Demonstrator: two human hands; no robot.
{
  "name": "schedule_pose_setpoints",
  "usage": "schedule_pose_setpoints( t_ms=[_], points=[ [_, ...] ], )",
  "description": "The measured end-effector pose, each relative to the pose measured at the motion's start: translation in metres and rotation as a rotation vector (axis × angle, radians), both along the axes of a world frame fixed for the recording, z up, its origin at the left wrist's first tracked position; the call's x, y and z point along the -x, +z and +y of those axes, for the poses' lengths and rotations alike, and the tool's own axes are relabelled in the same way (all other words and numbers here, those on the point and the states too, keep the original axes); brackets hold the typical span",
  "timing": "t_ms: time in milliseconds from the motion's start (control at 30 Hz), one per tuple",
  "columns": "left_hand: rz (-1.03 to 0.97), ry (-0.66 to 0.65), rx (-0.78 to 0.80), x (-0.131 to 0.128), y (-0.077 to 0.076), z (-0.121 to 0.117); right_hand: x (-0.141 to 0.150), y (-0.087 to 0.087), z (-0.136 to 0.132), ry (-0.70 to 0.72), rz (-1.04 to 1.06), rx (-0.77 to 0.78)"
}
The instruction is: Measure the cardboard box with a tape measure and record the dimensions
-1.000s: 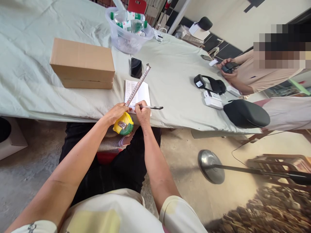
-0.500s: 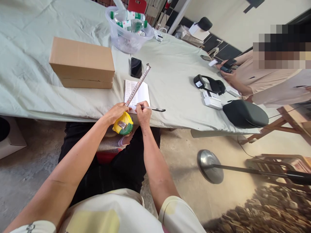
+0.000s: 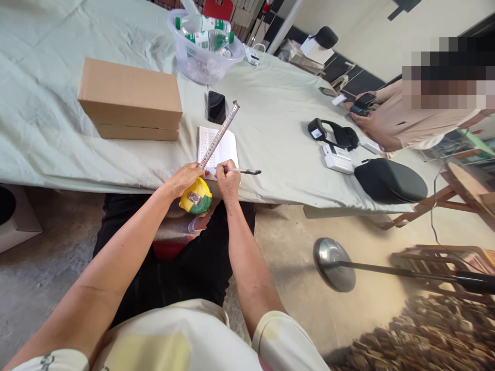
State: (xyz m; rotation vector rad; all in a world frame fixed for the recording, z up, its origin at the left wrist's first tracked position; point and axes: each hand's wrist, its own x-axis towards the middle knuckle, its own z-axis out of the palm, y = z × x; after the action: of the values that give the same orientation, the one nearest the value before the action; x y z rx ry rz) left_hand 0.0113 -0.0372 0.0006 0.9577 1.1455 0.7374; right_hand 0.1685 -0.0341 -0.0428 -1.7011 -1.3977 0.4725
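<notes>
The left hand [image 3: 187, 179] is curled at the yellow-and-green tape measure [image 3: 196, 196], its silver blade slanting forward over the white handwritten notebook [image 3: 225, 147]. The right hand [image 3: 228, 180], fingers closed, grips a slim dark pen [image 3: 247, 171] on the page.

just the one head cam | worn up top, looking forward and down past the chest | arms pretty close, table further off
</notes>
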Motion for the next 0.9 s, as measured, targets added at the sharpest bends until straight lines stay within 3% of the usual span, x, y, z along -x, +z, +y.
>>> schedule_pose_setpoints(
  t_ms=[900],
  points=[
    [-0.025, 0.003, 0.057, -0.0002, 0.0057, -0.0026, -0.0014, -0.003, -0.0001, -0.01, 0.006, -0.034]
  ],
)
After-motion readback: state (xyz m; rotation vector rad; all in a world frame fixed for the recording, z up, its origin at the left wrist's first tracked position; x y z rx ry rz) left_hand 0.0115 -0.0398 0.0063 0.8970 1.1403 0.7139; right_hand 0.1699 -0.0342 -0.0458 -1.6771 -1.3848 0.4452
